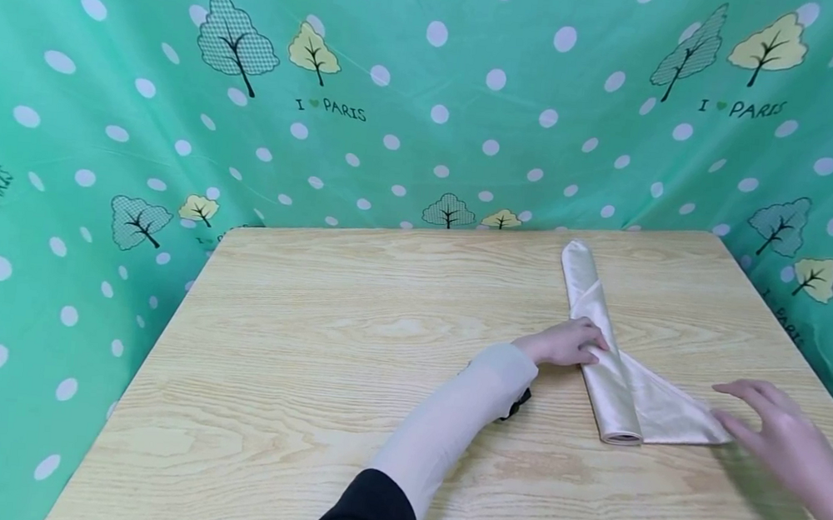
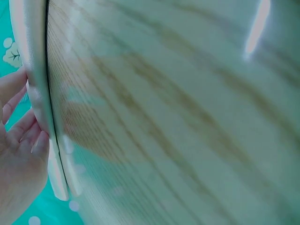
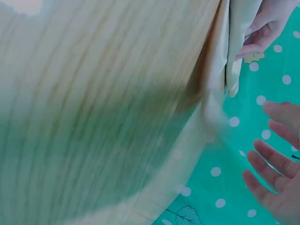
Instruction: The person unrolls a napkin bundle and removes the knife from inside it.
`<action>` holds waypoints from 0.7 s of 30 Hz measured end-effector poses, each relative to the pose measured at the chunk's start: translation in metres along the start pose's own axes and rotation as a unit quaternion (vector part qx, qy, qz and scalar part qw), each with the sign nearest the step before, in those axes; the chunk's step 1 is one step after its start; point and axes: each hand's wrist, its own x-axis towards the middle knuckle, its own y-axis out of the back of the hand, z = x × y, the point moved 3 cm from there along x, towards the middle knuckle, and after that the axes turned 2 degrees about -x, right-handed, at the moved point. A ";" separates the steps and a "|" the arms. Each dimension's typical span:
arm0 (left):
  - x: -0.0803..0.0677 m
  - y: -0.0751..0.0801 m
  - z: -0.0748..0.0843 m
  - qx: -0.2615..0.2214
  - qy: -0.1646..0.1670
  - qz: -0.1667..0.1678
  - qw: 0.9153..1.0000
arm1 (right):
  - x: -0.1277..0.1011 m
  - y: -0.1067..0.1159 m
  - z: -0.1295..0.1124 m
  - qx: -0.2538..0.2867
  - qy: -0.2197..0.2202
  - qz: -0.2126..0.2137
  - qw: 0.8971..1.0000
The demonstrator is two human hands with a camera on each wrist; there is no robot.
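Note:
A pale, satiny cloth (image 1: 610, 392) lies on the table, rolled into a long narrow tube with a triangular flap (image 1: 673, 410) spread to its right. My left hand (image 1: 567, 341) rests on the tube at about its middle, fingers loosely bent and fingertips pressing its surface. In the left wrist view these fingertips (image 2: 41, 137) lie against the side of the roll (image 2: 40, 93). My right hand (image 1: 784, 433) hovers by the pointed end of the flap, its fingers spread. The right wrist view shows this hand (image 3: 276, 164) apart from the cloth (image 3: 218, 89), holding nothing.
The cloth lies on the right half of a light wood-grain table (image 1: 302, 349). A green polka-dot curtain (image 1: 402, 99) with printed trees hangs behind it and along both sides. The tube's far end reaches near the table's back edge.

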 end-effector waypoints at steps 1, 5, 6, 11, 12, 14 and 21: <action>0.000 0.000 0.000 0.000 0.001 0.000 1.000 | 0.002 0.002 -0.003 0.002 0.006 0.003 1.000; -0.001 0.001 0.000 0.001 0.007 -0.002 1.000 | 0.005 0.001 -0.009 0.023 0.042 0.015 0.999; -0.001 0.001 0.000 0.001 0.008 -0.002 1.000 | 0.005 0.000 -0.010 0.029 0.053 0.018 0.998; -0.001 0.000 0.000 0.000 0.011 -0.002 1.000 | 0.004 -0.007 -0.014 0.064 0.065 0.002 0.996; -0.001 0.000 0.000 0.000 0.012 -0.002 1.000 | 0.004 -0.008 -0.015 0.068 0.062 -0.005 0.996; -0.001 -0.001 0.000 -0.001 0.012 -0.002 1.000 | 0.004 -0.011 -0.017 0.065 0.053 -0.025 0.996; -0.001 0.000 0.001 0.001 0.014 -0.002 1.000 | 0.003 -0.019 -0.021 0.048 0.053 -0.070 0.995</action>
